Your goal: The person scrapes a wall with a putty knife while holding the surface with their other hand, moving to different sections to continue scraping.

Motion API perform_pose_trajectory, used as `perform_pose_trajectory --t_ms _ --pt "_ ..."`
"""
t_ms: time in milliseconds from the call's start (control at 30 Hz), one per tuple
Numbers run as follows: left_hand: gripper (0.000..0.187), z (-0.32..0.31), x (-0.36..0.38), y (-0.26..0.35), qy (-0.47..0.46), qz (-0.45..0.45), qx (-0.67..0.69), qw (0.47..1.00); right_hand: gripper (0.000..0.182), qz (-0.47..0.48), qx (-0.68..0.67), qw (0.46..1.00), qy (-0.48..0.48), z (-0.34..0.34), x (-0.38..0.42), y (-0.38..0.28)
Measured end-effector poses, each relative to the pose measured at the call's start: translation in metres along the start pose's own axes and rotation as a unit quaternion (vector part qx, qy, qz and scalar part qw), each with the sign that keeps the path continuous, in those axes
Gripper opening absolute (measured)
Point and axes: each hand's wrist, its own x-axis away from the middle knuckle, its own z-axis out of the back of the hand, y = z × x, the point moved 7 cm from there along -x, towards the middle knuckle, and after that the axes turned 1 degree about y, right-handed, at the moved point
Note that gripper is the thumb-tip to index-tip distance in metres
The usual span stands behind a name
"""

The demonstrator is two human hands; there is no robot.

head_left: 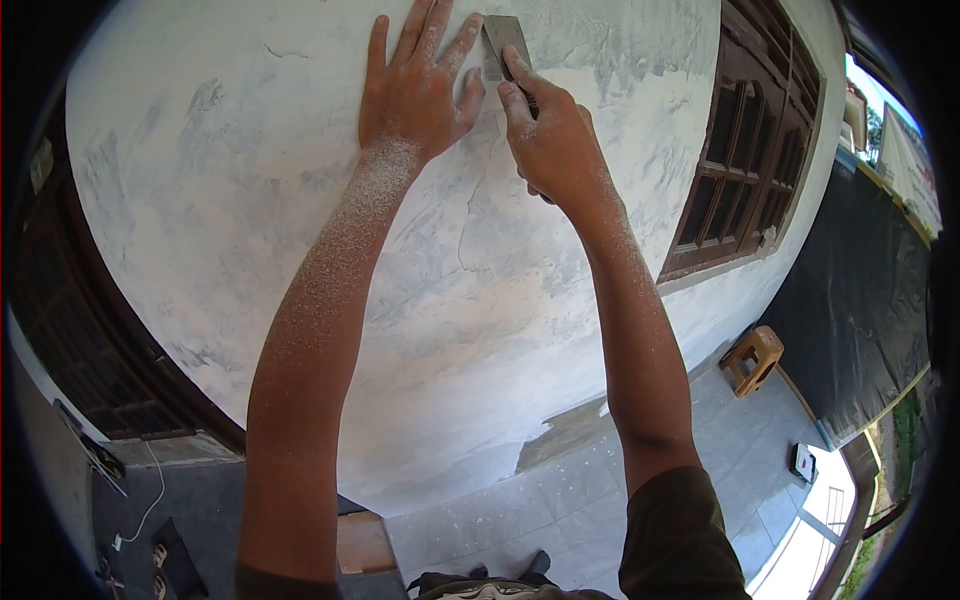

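My right hand is closed round the handle of a putty knife, whose flat grey blade lies against the upper part of the wall. My left hand is spread flat on the wall just left of the blade, fingers pointing up. The wall is white with patchy grey smears and a few thin cracks. Pale dust coats my left wrist and forearm, with lighter specks on the right one.
A brown wooden window is set in the wall at right, and a dark wooden door frame stands at left. A tan stool sits on the tiled floor, beside a black sheet. A white cable lies lower left.
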Motion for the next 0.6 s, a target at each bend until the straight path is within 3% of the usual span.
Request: perform_pose_trajectory --t_ms 300,367,600 --pt "0.062 0.0 -0.001 -0.001 -0.005 0.013 -0.025 1.0 0.041 0.008 0.006 1.0 0.003 -0.005 0.002 0.01" --pt "0.064 -0.003 -0.001 -0.003 -0.034 0.025 -0.027 0.999 0.046 0.062 0.036 0.997 0.034 -0.003 -0.009 0.002" --pt "0.064 0.0 -0.003 0.0 -0.014 0.025 -0.038 0.999 0.046 0.048 0.016 0.998 0.027 -0.011 0.007 0.017"
